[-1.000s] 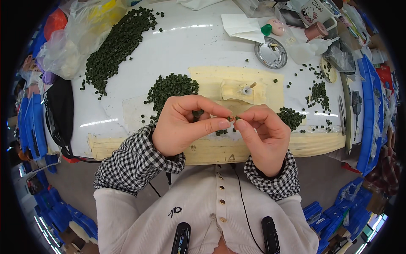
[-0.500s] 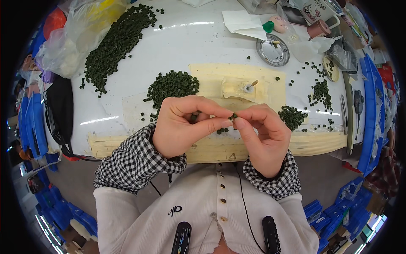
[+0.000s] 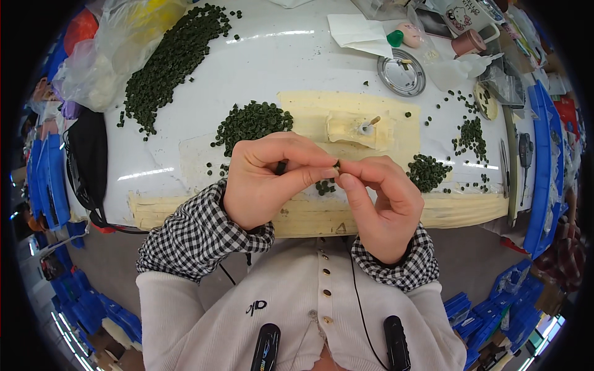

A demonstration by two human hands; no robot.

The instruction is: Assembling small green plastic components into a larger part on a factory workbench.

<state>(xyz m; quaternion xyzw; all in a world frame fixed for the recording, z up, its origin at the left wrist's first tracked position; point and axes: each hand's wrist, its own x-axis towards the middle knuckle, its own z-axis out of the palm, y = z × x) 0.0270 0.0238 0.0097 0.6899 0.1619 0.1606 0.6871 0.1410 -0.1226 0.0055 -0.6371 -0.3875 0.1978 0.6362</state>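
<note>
Right in front of me, my two hands meet at the fingertips, just above the near edge of the table. My left hand is pinched narrow, thumb and forefinger closed on a small dark green piece, which sits right where the two hands come together. Something dark also shows inside the curl of that hand (too shaded for me to say what). My right hand has its forefinger and thumb drawn close, touching at the piece; I cannot tell whether they grip a part of their own, since the fingertips cover it.

Just beyond my left hand lies a heap of green pieces, and a smaller pile lies beside my right. A few loose pieces are visible below my fingertips. Past my hands, a pale block with a short upright peg rests on a yellowish sheet. Farther off to the right stands a round metal dish, near a folded white paper.
</note>
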